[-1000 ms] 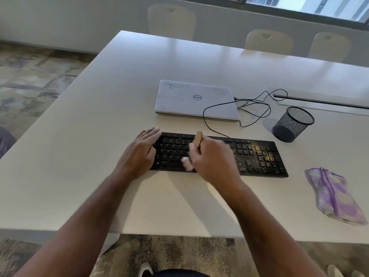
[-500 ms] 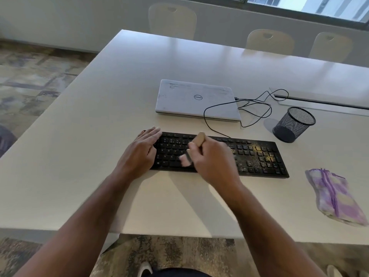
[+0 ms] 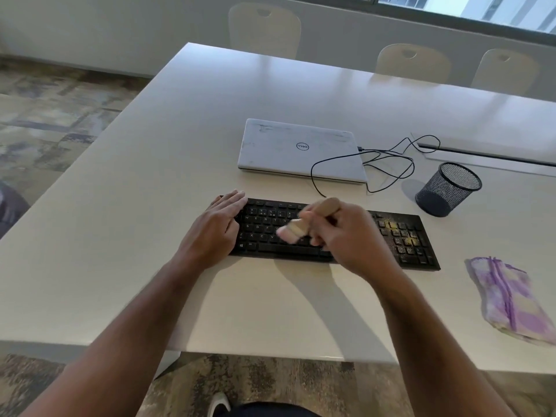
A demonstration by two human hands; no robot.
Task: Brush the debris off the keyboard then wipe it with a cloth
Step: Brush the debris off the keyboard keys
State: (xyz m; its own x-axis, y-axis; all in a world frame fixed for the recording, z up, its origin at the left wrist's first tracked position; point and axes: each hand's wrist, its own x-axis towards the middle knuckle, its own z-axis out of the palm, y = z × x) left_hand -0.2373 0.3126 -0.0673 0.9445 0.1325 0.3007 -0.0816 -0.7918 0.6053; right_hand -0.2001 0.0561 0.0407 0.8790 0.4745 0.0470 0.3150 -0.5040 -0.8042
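Observation:
A black keyboard (image 3: 400, 236) lies across the white table (image 3: 150, 206), with yellowish debris scattered over its right-hand keys. My left hand (image 3: 216, 230) rests flat on the keyboard's left end, fingers straight. My right hand (image 3: 346, 236) grips a small wooden-handled brush (image 3: 296, 228), blurred with motion, its pale bristles over the middle letter keys. A folded purple and white cloth (image 3: 508, 299) lies on the table to the right of the keyboard, untouched.
A shut white laptop (image 3: 301, 149) sits behind the keyboard, with a looped black cable (image 3: 388, 167) at its right. A black mesh pen cup (image 3: 448, 189) stands at the back right. Three chairs line the table's far side. The near table edge is close below my forearms.
My right hand has swung the brush so its handle tilts right and the bristles have swept left over the middle keys. My left hand has stayed on the keyboard's left end.

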